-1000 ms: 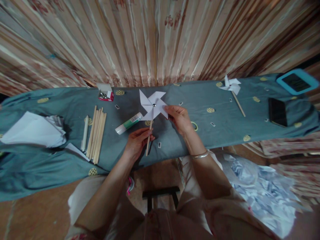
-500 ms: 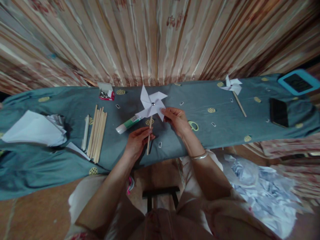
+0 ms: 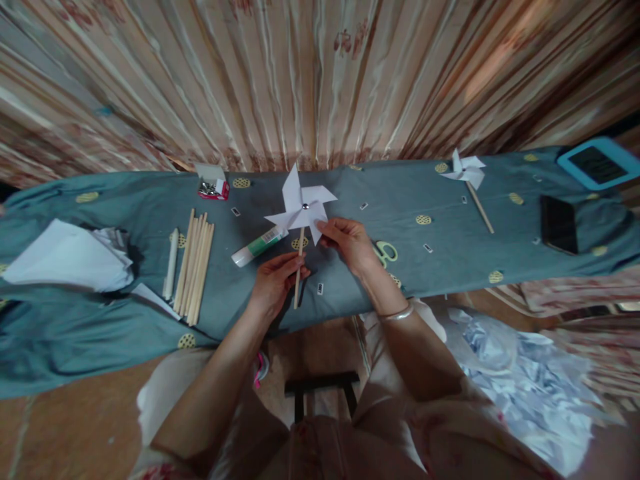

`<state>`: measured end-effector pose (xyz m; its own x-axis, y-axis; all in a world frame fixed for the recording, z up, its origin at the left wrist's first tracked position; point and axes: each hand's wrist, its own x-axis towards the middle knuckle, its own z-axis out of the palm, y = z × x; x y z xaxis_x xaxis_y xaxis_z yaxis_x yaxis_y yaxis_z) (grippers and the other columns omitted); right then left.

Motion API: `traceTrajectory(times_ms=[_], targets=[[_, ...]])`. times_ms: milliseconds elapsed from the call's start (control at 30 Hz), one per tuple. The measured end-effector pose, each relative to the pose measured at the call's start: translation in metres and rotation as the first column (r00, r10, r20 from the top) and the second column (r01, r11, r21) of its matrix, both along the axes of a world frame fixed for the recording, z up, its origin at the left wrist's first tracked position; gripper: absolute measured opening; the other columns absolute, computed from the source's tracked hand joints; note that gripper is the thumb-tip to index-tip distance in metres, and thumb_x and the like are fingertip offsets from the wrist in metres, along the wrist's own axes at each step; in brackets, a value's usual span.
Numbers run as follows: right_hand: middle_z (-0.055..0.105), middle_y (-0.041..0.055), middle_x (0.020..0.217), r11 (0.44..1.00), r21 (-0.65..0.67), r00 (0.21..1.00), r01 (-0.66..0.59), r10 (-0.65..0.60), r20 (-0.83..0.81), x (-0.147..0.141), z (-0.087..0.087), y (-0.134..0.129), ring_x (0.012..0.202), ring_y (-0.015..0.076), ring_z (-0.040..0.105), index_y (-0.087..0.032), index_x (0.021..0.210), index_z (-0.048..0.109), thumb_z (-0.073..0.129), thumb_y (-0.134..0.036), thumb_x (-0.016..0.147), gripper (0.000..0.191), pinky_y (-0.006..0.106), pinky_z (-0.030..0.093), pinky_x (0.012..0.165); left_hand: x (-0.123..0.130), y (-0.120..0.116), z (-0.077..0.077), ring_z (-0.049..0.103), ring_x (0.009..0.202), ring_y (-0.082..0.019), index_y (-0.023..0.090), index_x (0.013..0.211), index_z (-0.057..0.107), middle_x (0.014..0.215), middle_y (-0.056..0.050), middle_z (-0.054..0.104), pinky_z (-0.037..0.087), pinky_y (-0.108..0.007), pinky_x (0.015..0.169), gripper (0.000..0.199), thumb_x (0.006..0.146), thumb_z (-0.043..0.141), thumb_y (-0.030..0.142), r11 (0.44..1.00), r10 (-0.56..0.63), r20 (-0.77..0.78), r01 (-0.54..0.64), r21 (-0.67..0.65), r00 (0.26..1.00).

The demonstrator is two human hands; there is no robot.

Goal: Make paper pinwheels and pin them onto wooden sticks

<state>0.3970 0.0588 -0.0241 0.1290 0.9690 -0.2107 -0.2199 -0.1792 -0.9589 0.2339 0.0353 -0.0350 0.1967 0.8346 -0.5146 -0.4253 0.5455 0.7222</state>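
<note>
A white paper pinwheel (image 3: pixel 303 205) with a silver pin at its centre is fixed to the top of a wooden stick (image 3: pixel 297 290). My left hand (image 3: pixel 277 280) is closed round the stick below the blades. My right hand (image 3: pixel 346 241) pinches the edge of the pinwheel's lower right blade between thumb and fingers. Left of the pinwheel lies a green and white glue stick (image 3: pixel 259 247), partly behind a blade. The light green handles of scissors (image 3: pixel 387 253) show beside my right hand; the rest of them is hidden.
On the cloth-covered table (image 3: pixel 450 257) lie wooden sticks (image 3: pixel 195 270), a white tube (image 3: pixel 171 263), stacked paper (image 3: pixel 67 260), a box of pins (image 3: pixel 213 187), another pinwheel (image 3: pixel 465 170), a black phone (image 3: pixel 558 225) and a blue-framed tablet (image 3: pixel 597 165). A bag of crumpled paper (image 3: pixel 530 380) sits below right.
The pinwheel's blades have turned slightly clockwise. My right hand has moved a little left and down with the blade, showing more of the scissor handles. My left hand has stayed in place.
</note>
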Motion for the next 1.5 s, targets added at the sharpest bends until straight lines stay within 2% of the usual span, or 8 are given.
traceTrajectory(times_ms=[400, 967, 1500], targets=[[0.056, -0.0046, 0.05, 1.0, 0.014, 0.999, -0.026, 0.025, 0.028, -0.004, -0.003, -0.001, 0.048, 0.0077, 0.045, -0.02, 0.05, 0.06, 0.083, -0.063, 0.056, 0.049, 0.023, 0.035, 0.048, 0.001, 0.0, 0.0, 0.063, 0.057, -0.009, 0.011, 0.076, 0.074, 0.065, 0.0, 0.068, 0.057, -0.025, 0.066, 0.031, 0.052, 0.091, 0.023, 1.0, 0.006, -0.013, -0.006, 0.0, 1.0], [0.066, -0.0013, 0.056, 0.998, 0.016, 0.996, -0.055, 0.056, -0.063, -0.009, -0.005, -0.003, 0.048, 0.0065, 0.048, -0.019, 0.053, 0.067, 0.086, -0.062, 0.052, 0.047, 0.022, 0.04, 0.047, 0.001, -0.001, -0.001, 0.064, 0.058, -0.01, 0.011, 0.076, 0.074, 0.066, -0.001, 0.069, 0.057, -0.025, 0.066, 0.034, 0.05, 0.092, 0.022, 1.0, 0.019, 0.006, -0.019, -0.004, 1.0], [0.071, 0.0016, 0.062, 0.997, -0.001, 0.994, -0.074, 0.074, -0.079, -0.011, -0.008, -0.002, 0.05, 0.0076, 0.05, -0.019, 0.058, 0.07, 0.087, -0.05, 0.059, 0.035, 0.022, 0.042, 0.049, 0.002, -0.001, -0.002, 0.064, 0.056, -0.009, 0.011, 0.073, 0.075, 0.066, -0.001, 0.07, 0.058, -0.022, 0.062, 0.035, 0.046, 0.094, 0.023, 1.0, 0.031, 0.027, -0.031, -0.004, 0.999]])
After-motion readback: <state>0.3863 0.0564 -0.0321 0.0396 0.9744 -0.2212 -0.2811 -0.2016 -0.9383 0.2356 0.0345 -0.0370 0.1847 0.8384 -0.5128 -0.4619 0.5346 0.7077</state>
